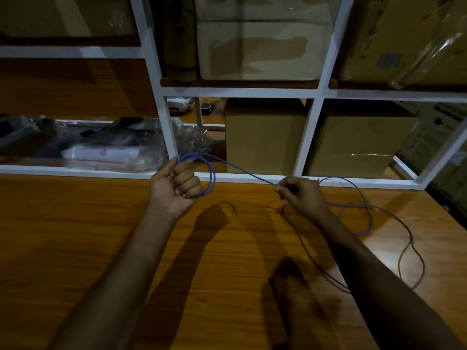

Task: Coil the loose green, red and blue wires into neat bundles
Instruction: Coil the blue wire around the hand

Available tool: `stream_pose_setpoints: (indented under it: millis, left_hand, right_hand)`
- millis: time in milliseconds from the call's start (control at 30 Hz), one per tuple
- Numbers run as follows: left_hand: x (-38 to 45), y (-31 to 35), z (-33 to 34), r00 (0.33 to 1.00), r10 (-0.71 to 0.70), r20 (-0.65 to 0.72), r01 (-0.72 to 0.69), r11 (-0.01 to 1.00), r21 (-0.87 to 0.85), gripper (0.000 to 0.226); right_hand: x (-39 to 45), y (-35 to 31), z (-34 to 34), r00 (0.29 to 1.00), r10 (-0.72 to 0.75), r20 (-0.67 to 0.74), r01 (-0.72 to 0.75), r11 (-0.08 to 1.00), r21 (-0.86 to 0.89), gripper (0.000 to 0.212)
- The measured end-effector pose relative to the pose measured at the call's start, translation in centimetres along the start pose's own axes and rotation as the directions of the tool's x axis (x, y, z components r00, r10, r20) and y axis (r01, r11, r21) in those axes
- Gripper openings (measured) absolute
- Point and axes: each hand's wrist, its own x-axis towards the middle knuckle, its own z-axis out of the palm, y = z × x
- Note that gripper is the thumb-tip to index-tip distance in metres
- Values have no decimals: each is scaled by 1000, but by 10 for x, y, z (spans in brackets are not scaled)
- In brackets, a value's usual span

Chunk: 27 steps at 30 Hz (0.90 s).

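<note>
My left hand (177, 185) is a closed fist holding a few loops of the blue wire (242, 170), which curl around its right side. From the loops the wire runs taut to my right hand (300, 195), which pinches it between thumb and fingers. Behind the right hand the rest of the blue wire lies in loose curves on the wooden table (75, 236), out to the right. No green or red wire is visible.
A white-framed shelf (307, 137) stands along the table's far edge. It holds cardboard boxes (262, 137) and plastic-wrapped packages (111, 152). The scene is dim and my arms cast dark shadows on the table.
</note>
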Motion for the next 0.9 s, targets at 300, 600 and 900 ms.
stream_pose_setpoints:
  millis: [300, 600, 900]
  left_hand:
    - [5, -8, 18, 959, 144, -246, -104, 980, 169, 52]
    - [19, -23, 28, 929, 162, -334, -73, 962, 262, 52]
    - [24, -71, 43, 875, 128, -467, 118, 879, 461, 48]
  right_hand:
    - [-11, -39, 7, 981, -84, -172, 62, 990, -130, 9]
    - [-9, -109, -6, 714, -665, 219, 688, 611, -390, 11]
    - [10, -133, 7, 783, -587, 204, 622, 738, -261, 29]
